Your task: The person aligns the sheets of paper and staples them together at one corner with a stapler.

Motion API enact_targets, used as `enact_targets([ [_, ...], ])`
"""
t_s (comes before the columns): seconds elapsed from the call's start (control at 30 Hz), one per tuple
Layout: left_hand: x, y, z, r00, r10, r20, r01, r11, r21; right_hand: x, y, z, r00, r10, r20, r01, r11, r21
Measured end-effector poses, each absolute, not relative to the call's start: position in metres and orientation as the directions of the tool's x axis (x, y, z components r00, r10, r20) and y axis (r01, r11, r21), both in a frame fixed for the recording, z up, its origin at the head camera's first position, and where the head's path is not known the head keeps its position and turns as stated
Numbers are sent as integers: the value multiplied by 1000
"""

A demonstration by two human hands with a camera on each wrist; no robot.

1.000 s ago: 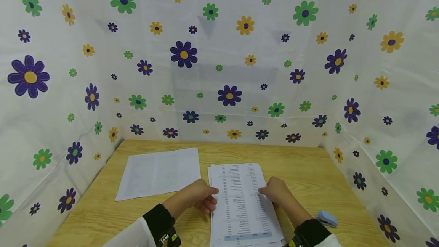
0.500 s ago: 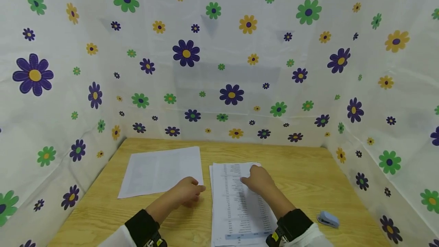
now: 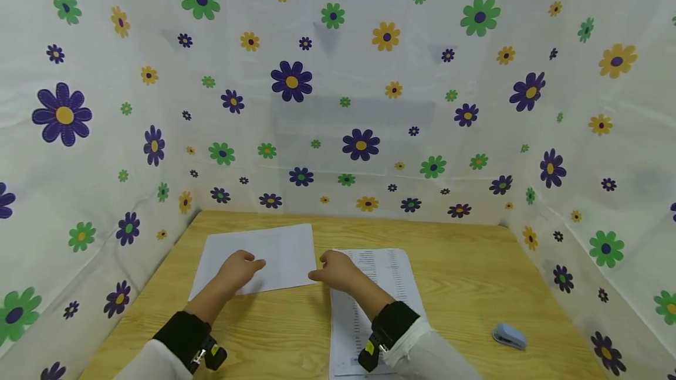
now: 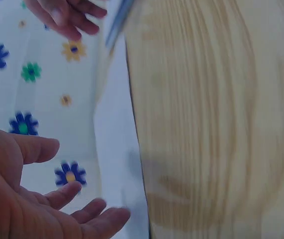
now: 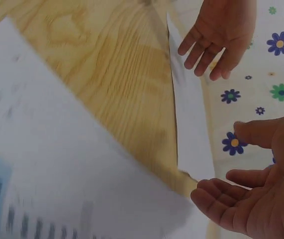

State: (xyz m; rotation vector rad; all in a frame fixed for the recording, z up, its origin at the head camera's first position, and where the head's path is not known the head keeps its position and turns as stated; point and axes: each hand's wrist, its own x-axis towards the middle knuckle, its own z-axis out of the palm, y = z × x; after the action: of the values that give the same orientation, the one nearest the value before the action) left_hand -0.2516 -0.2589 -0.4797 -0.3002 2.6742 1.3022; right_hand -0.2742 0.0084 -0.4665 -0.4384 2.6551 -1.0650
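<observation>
**Left hand [image 3: 237, 270] and right hand [image 3: 337, 272] both empty about the printed stack [image 3: 392, 271]**

We take the printed stack as our landmark: a few white sheets lying on the wood-grain table [image 3: 454, 277], the top one set with columns of small print and a pale blue band towards its near end. The print is too small for us to read.

To the left of the stack, by its far half, we see a white paper sheet [image 3: 285, 257] lying at a slant, with a strip of wood between the two.

Our left hand is well to the left of the stack, over the white paper sheet. Its fingers are loosely spread, the thumb stands well away from them, and it has hold of nothing. We cannot tell whether a fingertip touches the paper.

Our right hand is over the stack's far left corner, which it hides in the head view, and its forearm crosses above the printed columns. The fingers are gently bent, the thumb is apart, and the grasp is empty; contact with the stack we cannot make out.

Right of the stack, well apart, lies a light blue stapler [image 3: 509, 336]. Beyond the stack and to either side, we have a white flower-print curtain [image 3: 317, 116].
</observation>
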Motion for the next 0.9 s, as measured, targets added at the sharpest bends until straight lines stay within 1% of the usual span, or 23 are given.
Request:
enact_targets([
  [0.07,-257,-277,-482,-966,-169,-194,-258,654,712,-275,1,-469,-922,-364,-130,-145,638,-756],
  [0.13,-260,-295,-483,-955,-238,-178,-296,702,648,-275,-4,-471,-928,-345,-140,-107,608,-787],
  [0.2,-262,-312,-482,-934,-304,-189,-356,729,584,-276,-8,-475,-936,-319,-151,-72,592,-803],
  [0.3,-261,-332,-480,-901,-360,-242,-434,727,532,-279,-11,-480,-942,-281,-182,-15,578,-816],
  [0.4,-260,-346,-479,-878,-365,-309,-478,682,554,-283,-12,-483,-944,-249,-217,41,564,-825],
  [0.47,-259,-353,-477,-873,-350,-339,-487,637,597,-284,-13,-484,-944,-232,-234,73,545,-835],
  [0.63,-260,-362,-477,-842,-343,-417,-539,519,663,-286,-13,-484,-934,-232,-273,135,478,-868],
  [0.77,-263,-363,-477,-806,-359,-470,-590,437,679,-287,-13,-485,-932,-215,-292,166,462,-871],
  [0.9,-266,-360,-478,-765,-408,-498,-637,372,675,-288,-13,-489,-936,-182,-302,200,433,-879],
])
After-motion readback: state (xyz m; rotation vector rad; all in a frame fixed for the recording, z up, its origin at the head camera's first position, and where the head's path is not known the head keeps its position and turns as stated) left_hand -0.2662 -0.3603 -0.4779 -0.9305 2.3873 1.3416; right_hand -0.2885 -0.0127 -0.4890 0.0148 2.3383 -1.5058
